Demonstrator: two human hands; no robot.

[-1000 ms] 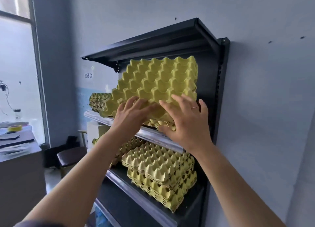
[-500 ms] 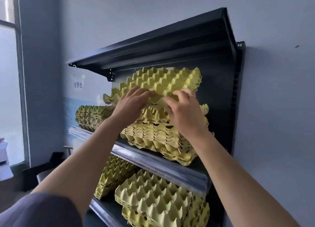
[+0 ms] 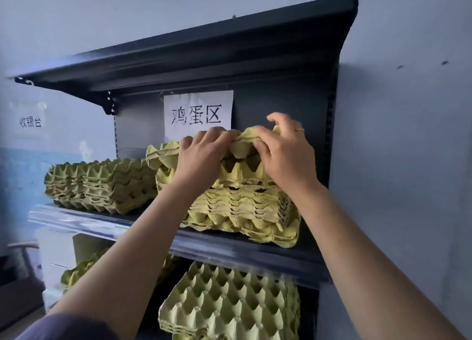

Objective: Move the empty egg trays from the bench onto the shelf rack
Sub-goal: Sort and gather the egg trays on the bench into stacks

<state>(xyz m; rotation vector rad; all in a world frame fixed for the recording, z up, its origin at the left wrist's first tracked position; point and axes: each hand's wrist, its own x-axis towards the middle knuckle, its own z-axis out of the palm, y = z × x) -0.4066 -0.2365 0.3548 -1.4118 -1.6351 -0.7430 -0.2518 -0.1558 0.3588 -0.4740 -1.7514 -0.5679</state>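
Fingers point(image 3: 219, 136) of the left hand point(image 3: 201, 158) curl over the near edge of the top egg tray point(image 3: 163, 152), and those of the right hand point(image 3: 286, 158) pinch the same edge just beside them, so both hands grip the tray closely rather than lying spread. Around them stands the shelf rack point(image 3: 204, 51), dark and fixed to the wall, and it already carries a good deal. On its upper shelf point(image 3: 102, 223) a left stack point(image 3: 102, 186) sits beside the right stack point(image 3: 242, 212), and a lower stack point(image 3: 229, 301) fills the level beneath. The held tray rests on the right stack, nearly flat but a little skewed and not fully nested. By my judgement this placement is almost finished, with only a push down and a release left. The bench is out of view, so how many trays remain cannot be told. Compared with half a second ago, the tray has dropped from a raised tilt above the stack to lie on it. That uncovers the paper sign point(image 3: 199, 112) on the back panel, which it hid before. A thin ring point(image 3: 299, 129) shows on the right hand, as earlier.
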